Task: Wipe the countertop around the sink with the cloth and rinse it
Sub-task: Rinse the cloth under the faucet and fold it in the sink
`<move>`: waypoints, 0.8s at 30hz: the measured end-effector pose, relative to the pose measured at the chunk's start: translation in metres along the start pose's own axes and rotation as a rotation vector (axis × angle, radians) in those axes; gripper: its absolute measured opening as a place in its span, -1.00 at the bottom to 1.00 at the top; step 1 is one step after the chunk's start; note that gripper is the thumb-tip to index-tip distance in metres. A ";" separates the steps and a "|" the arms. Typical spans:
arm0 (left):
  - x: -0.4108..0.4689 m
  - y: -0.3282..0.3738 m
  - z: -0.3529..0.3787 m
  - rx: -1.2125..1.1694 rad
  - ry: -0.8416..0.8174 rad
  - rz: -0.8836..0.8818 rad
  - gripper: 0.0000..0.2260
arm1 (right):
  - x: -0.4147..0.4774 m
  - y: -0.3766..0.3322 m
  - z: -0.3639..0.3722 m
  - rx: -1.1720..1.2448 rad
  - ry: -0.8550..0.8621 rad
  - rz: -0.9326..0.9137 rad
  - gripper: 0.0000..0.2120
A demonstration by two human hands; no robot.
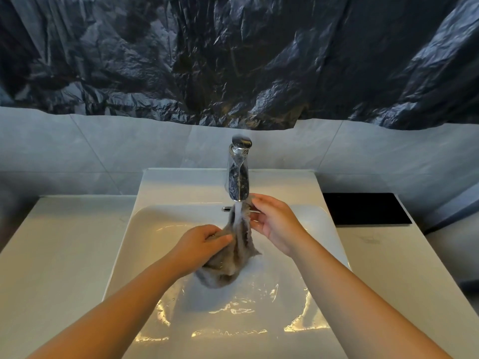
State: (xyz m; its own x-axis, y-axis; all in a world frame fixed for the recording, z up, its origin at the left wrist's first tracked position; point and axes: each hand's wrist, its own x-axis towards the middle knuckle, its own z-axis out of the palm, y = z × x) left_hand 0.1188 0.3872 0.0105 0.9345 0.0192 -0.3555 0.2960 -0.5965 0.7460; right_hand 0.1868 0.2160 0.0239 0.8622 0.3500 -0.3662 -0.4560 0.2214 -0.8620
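Two grips are set on a grey cloth (233,263), which is held over the sink (153,229) under water (238,212) run from the tap (238,177). The cloth's middle is clutched in the curled fingers of the left grip (204,239), and its upper edge is pinched between thumb and fingers of the right grip (274,224), just beside the spout. The sink is flanked by the pale table (64,242), where a black panel (368,208) is seen at the right, and crumpled dark plastic (233,60) is hung across the tiled wall (103,146) behind.
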 end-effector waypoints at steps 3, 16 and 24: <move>-0.001 0.004 -0.003 -0.159 0.062 -0.016 -0.74 | -0.002 0.010 -0.011 -0.197 0.068 -0.010 -0.74; 0.001 0.006 -0.008 -0.859 -0.008 -0.025 -0.70 | -0.018 0.061 -0.011 -0.479 -0.057 0.130 -0.90; 0.008 -0.006 -0.003 -0.172 0.156 -0.147 -0.53 | -0.005 0.038 -0.003 -0.336 0.208 -0.062 -0.73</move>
State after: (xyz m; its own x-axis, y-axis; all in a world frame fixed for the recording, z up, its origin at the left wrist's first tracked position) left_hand 0.1255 0.3934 0.0046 0.8941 0.2271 -0.3861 0.4478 -0.4337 0.7819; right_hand 0.1661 0.2197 -0.0079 0.9277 0.1464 -0.3435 -0.3340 -0.0859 -0.9387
